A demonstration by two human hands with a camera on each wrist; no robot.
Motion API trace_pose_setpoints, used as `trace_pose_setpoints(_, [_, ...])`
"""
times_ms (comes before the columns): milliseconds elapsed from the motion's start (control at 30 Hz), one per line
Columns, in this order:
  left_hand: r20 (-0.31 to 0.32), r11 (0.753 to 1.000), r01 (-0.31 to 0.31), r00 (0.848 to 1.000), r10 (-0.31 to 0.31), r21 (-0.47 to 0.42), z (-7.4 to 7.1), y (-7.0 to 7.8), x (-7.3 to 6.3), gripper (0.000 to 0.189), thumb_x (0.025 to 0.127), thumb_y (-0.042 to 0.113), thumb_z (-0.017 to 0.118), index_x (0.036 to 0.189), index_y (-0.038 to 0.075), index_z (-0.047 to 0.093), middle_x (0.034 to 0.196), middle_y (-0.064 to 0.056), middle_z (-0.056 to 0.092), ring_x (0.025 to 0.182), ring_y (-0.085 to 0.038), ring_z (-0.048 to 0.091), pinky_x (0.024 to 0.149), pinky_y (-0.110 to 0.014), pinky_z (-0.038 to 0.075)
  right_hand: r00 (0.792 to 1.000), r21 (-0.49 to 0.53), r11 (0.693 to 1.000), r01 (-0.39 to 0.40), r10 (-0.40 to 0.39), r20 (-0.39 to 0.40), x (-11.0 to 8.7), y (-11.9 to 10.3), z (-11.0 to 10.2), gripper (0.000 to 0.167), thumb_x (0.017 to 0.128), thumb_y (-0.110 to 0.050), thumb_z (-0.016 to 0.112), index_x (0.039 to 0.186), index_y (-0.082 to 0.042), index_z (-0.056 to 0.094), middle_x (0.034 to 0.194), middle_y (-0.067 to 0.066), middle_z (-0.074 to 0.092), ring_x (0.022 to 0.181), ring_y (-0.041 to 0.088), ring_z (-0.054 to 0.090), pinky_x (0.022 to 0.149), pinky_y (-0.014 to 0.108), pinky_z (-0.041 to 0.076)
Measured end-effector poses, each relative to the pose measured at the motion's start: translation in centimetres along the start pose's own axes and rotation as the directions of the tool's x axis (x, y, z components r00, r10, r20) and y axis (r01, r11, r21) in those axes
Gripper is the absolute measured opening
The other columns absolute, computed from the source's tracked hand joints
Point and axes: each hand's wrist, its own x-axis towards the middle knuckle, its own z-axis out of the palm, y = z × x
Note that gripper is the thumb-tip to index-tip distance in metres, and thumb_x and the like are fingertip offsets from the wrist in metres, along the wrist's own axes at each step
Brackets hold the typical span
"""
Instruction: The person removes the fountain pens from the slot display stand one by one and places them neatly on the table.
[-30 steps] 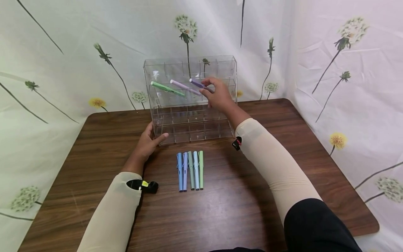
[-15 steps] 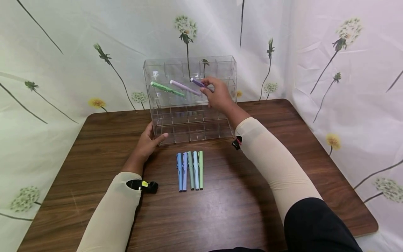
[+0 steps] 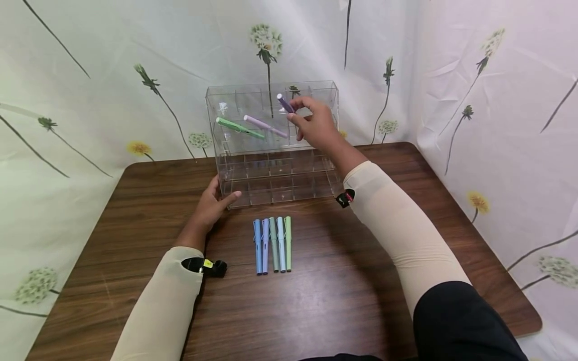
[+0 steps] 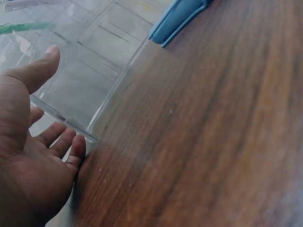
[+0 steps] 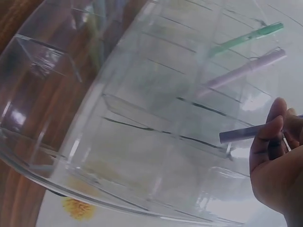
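Note:
A clear tiered organizer (image 3: 282,193) stands at the back of the table. My right hand (image 3: 319,125) pinches a dark purple pen (image 3: 284,103) between thumb and fingers, in front of its upper tiers. In the right wrist view the pen's dark end (image 5: 236,134) points toward the clear dividers. A green pen (image 3: 239,128) and a lilac pen (image 3: 265,126) lean in compartments to the left. My left hand (image 3: 209,204) rests at the organizer's lower left corner, thumb extended across the front and fingers along the side (image 4: 64,142).
Several capped pens, blue, periwinkle, grey-green, light blue and light green (image 3: 288,244), lie side by side on the wooden table (image 3: 343,301) before the organizer. A dandelion-print cloth (image 3: 176,45) hangs right behind it.
My right hand has lifted the purple pen up from beside the lilac pen, and the pen now tilts more steeply. My left hand has stayed at the organizer's corner.

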Motion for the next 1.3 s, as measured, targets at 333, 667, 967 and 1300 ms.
trace_pose_setpoints(333, [-0.007, 1.000, -0.003, 1.000, 0.003, 0.005, 0.1, -0.1, 0.1, 0.097, 0.106, 0.023, 0.075, 0.178, 0.025, 0.011, 0.180, -0.015, 0.028, 0.167, -0.036, 0.028, 0.135, -0.057, 0.025, 0.998, 0.003, 0.998, 0.062, -0.062, -0.009, -0.8, -2.7, -0.3, 0.028, 0.108, -0.015, 0.070, 0.136, -0.010, 0.071, 0.130, 0.006, 0.067, 0.072, 0.029, 0.069, 0.065, 0.030, 0.053])
trace_pose_setpoints(667, [-0.020, 1.000, -0.014, 1.000, 0.014, -0.003, 0.5, -0.4, 0.4, 0.097, 0.106, 0.024, 0.075, 0.178, 0.024, 0.011, 0.180, -0.015, 0.029, 0.167, -0.036, 0.028, 0.136, -0.056, 0.024, 0.982, 0.044, 0.982, 0.186, -0.186, 0.008, -3.2, -2.7, 0.0, 0.021, 0.103, -0.006, 0.076, 0.121, 0.000, 0.069, 0.114, 0.012, 0.073, 0.071, 0.018, 0.072, 0.058, 0.025, 0.052])
trace_pose_setpoints(967, [-0.028, 1.000, -0.026, 0.999, 0.026, 0.003, 0.6, -0.5, 0.4, 0.097, 0.104, 0.027, 0.077, 0.178, 0.024, 0.013, 0.179, -0.016, 0.032, 0.166, -0.036, 0.031, 0.135, -0.056, 0.026, 0.987, 0.095, 0.985, 0.145, -0.151, 0.063, -5.7, -0.3, 0.9, 0.018, 0.097, -0.001, 0.081, 0.109, 0.002, 0.068, 0.100, 0.019, 0.074, 0.070, 0.024, 0.073, 0.066, 0.034, 0.064])
trace_pose_setpoints(1300, [-0.034, 1.000, -0.022, 0.999, 0.022, 0.016, 0.7, -0.6, 0.5, 0.099, 0.104, 0.029, 0.078, 0.178, 0.023, 0.012, 0.180, -0.015, 0.028, 0.168, -0.035, 0.027, 0.136, -0.056, 0.024, 0.994, 0.159, 0.987, 0.035, -0.052, 0.101, -7.3, 2.3, 1.6, 0.048, 0.096, -0.003, 0.083, 0.137, -0.004, 0.057, 0.098, 0.014, 0.073, 0.064, 0.021, 0.071, 0.061, 0.041, 0.064])
